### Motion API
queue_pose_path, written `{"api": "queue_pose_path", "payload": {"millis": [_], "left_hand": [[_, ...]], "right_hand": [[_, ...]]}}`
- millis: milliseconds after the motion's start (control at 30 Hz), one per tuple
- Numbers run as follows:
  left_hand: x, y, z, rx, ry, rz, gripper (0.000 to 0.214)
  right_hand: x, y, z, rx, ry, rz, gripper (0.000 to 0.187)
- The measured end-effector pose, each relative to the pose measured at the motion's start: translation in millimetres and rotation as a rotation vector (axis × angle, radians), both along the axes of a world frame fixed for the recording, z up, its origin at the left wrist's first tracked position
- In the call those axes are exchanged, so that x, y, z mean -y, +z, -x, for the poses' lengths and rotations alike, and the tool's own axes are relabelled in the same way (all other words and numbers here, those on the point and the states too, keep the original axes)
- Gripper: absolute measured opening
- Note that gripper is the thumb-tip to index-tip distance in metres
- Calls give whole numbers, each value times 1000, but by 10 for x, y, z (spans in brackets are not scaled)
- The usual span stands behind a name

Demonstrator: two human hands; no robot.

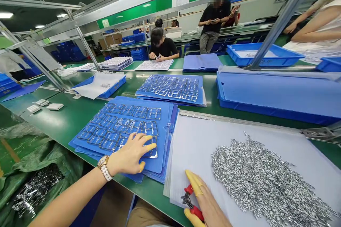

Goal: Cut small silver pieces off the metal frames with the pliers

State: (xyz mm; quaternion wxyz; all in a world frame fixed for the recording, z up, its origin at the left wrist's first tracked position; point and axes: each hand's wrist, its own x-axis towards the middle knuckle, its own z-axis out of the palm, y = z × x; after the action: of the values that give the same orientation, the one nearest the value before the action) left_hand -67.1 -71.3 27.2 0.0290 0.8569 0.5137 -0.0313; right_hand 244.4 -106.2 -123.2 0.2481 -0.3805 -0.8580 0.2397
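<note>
My left hand (pixel 132 153), with yellow finger covers and a wristwatch (pixel 104 167), is spread palm down over the near right part of a blue sheet (pixel 160 106). Rows of thin metal frames (pixel 108 141) with small parts inside lie on that sheet. The fingers reach over a frame at the near right corner; whether they touch it I cannot tell. At the bottom, my right hand (pixel 209 198), also in yellow finger covers, is closed around red-handled nippers (pixel 189 198). Their jaws point left above white sheets (pixel 191 142). Right of this hand spreads a large heap of small silvery metal pieces (pixel 266 177).
Another blue sheet of metal frames (pixel 170 87) lies behind. A long blue tray (pixel 277 94) stands at right, and a paper-lined blue tray (pixel 114 85) at left. A green sack (pixel 64 163) of metal scrap is below left. A seated person (pixel 163 46) works opposite.
</note>
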Motion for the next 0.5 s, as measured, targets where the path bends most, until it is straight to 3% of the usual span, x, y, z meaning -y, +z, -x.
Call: {"api": "queue_pose_path", "payload": {"millis": [200,333,500], "left_hand": [[-93,127,171,-196,-183,-65,96],[-344,72,65,-195,-328,49,84],[-543,-34,-129,-108,-374,183,84]], "right_hand": [[-53,54,-10,-114,-41,-86,71],[-55,26,23,-174,-106,-104,67],[37,162,46,-304,-187,16,50]]}}
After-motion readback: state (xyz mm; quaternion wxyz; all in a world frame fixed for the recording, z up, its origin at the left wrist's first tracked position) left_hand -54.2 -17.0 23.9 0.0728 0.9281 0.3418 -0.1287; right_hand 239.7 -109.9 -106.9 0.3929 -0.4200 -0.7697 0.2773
